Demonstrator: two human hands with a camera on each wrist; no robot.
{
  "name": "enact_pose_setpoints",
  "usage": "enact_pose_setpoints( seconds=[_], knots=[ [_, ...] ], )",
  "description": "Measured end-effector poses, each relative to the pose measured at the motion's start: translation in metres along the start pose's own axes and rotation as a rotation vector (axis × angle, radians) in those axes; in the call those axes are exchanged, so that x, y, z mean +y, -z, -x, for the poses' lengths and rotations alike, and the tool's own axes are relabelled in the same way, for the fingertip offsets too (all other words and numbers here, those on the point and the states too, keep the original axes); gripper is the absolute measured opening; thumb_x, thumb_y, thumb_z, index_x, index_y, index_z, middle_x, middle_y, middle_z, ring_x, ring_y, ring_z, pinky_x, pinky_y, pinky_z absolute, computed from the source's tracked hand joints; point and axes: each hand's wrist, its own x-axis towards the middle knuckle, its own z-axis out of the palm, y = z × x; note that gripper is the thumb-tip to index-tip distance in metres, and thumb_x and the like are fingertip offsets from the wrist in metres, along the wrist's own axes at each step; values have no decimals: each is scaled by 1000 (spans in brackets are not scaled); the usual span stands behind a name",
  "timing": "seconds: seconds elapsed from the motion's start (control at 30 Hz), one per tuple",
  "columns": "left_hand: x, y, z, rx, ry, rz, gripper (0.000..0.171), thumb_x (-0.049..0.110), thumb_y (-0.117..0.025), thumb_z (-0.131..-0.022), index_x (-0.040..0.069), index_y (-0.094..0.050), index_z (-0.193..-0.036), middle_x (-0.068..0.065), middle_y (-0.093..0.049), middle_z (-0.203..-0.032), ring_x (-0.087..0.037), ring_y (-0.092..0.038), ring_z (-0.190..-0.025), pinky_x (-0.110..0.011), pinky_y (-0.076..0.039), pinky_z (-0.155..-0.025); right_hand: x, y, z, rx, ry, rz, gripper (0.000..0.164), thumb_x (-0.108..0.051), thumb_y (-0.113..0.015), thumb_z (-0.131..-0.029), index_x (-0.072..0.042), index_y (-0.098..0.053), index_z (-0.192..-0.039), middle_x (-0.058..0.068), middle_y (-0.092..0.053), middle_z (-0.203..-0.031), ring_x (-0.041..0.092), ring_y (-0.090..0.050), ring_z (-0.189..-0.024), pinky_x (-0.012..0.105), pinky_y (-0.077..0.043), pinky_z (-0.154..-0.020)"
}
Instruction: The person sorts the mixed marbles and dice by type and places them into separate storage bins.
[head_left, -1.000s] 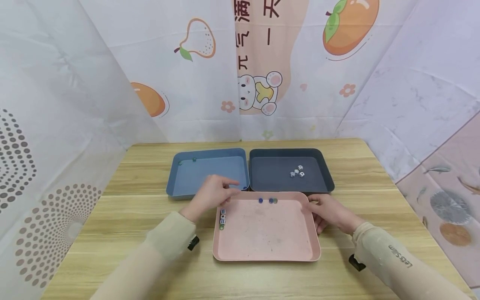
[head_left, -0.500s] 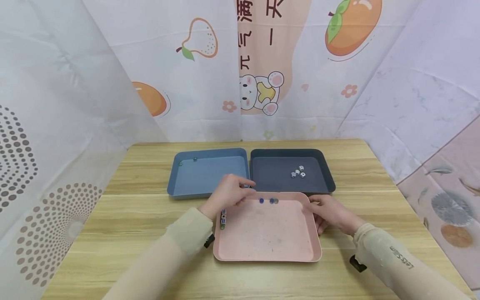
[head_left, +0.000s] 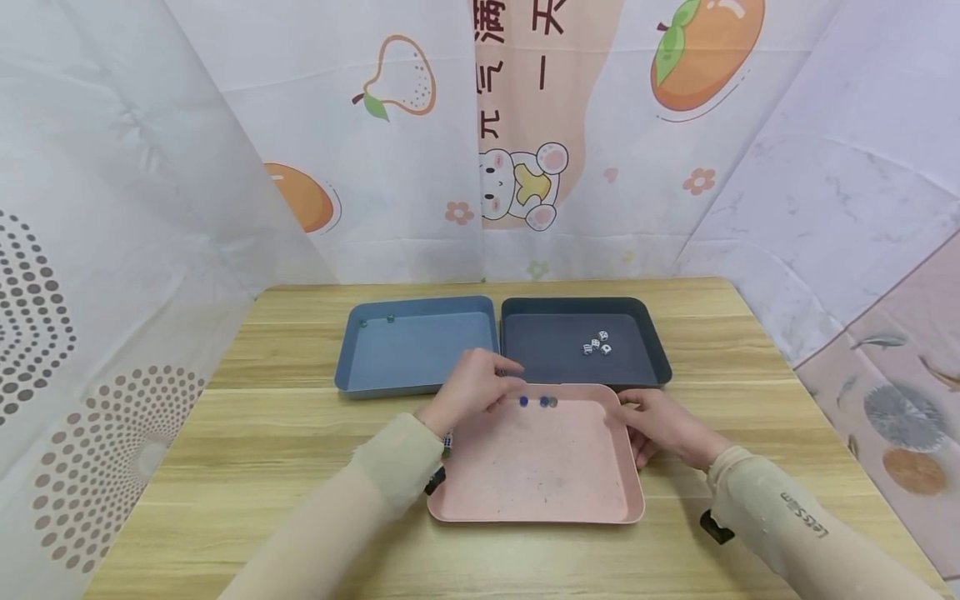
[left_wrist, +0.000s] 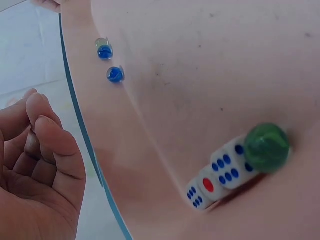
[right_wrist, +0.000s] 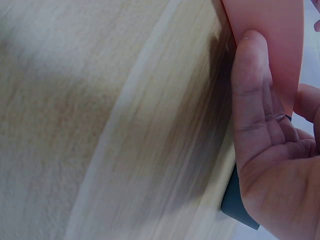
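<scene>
My left hand (head_left: 476, 385) hovers over the far left part of the pink tray (head_left: 540, 467), its fingers loosely bent. Nothing shows between its fingertips in the left wrist view. Close by, along the tray's far wall, lie two blue marbles (left_wrist: 115, 75) and a pale greenish one (head_left: 553, 402). Dice (left_wrist: 225, 169) stand in a row at the tray's left side, ending in a green marble (left_wrist: 267, 147); my left wrist partly hides them in the head view. At the far right corner, my right hand (head_left: 663, 425) grips the pink tray's rim.
Behind the pink tray, a blue tray (head_left: 412, 354) holds two green marbles (head_left: 391, 318). Beside it on the right, a dark navy tray (head_left: 540, 346) contains several white dice (head_left: 596, 343). All rest on a wooden table (head_left: 285, 450) before a printed cloth (head_left: 420, 208).
My left hand has moved right along the pink tray's far edge, from near the blue tray's front corner towards the marbles. My right hand has stayed on the rim.
</scene>
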Motion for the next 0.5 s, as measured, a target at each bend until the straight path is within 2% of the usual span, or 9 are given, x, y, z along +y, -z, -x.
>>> enact_pose_setpoints(
  seconds=[0.2,0.5],
  knots=[
    [0,-5,-3,-8,9,-30,32,22,-66,-88,13,-66,-118,-10,-55,-50,-26,-46,-39,-25,-32,-36,0,1,1,-10,7,-4,32,-24,-53,-96,3,-52,-112,17,-60,-64,25,-59,-49,44,-55,-50],
    [-2,-8,-7,-30,34,-76,30,25,-66,-88,15,-67,-116,-7,-51,-44,-20,-42,-36,-24,-27,-34,1,1,-1,-1,-4,-9,33,-26,-53,-96,3,-52,-114,17,-60,-64,25,-59,-49,44,-55,-50]
  ],
)
